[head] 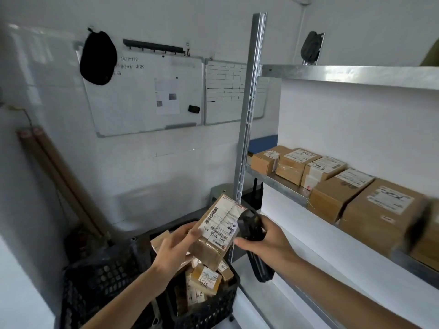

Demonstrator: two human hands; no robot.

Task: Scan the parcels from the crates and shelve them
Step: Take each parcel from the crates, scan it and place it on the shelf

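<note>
The scanning step appears to be in hand: the left hand (177, 245) is holding a small brown cardboard parcel with a white shipping label (217, 230) up above the crate, its fingers curling round the box's left edge and the thumb lying across the face beside the label, while the right hand (266, 238) is gripping a black handheld barcode scanner (251, 225), fingers wrapped round the handle and its head sitting right against the label's right edge. The parcel is tilting, label side up towards the camera. The next move, as I judge it, is calling for the scanner to be lined up on one of the printed barcodes, and then for the box to be carried right to the galvanised metal shelf (280, 184), where a free spot will need choosing. That shelf is already carrying a row of brown labelled cartons (332, 181), sitting side by side and touching along its front edge, some with handwritten numbers. Below the hands, the black perforated plastic crate (102, 279) is holding several more small brown labelled parcels (205, 279), lying jumbled at angles, so much of the job looks to be remaining.
</note>
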